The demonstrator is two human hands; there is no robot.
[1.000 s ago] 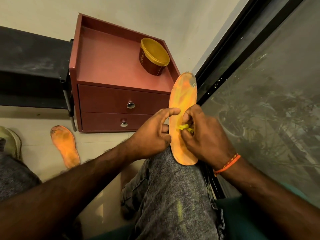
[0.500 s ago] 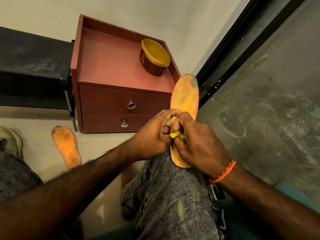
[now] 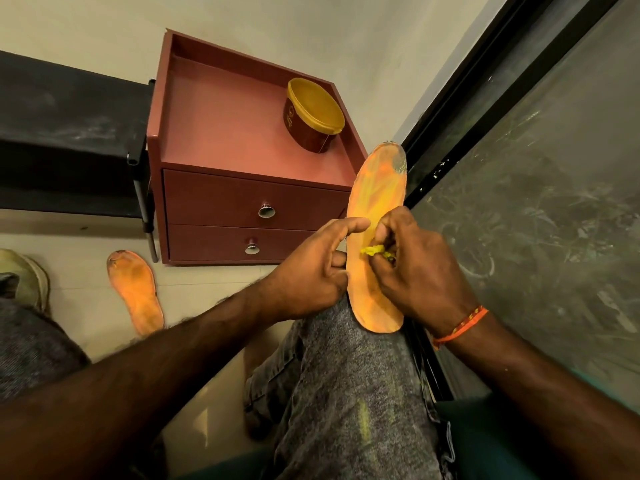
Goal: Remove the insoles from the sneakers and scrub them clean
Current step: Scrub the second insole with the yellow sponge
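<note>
Red 2-drawer cabinet against cream wall; dark window beside.

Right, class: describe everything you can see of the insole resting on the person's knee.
The insole is a thin, flat, foam-like orange sheet with yellower patches and a grey worn patch at its far tip. It stands lengthwise on the grey-jeaned knee, its heel end nearest the camera. The left hand steadies its left edge, while the right hand presses a small yellow scrubber against its middle.

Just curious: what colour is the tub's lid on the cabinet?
Yellow lid, on a dark red tub; head view.
</note>
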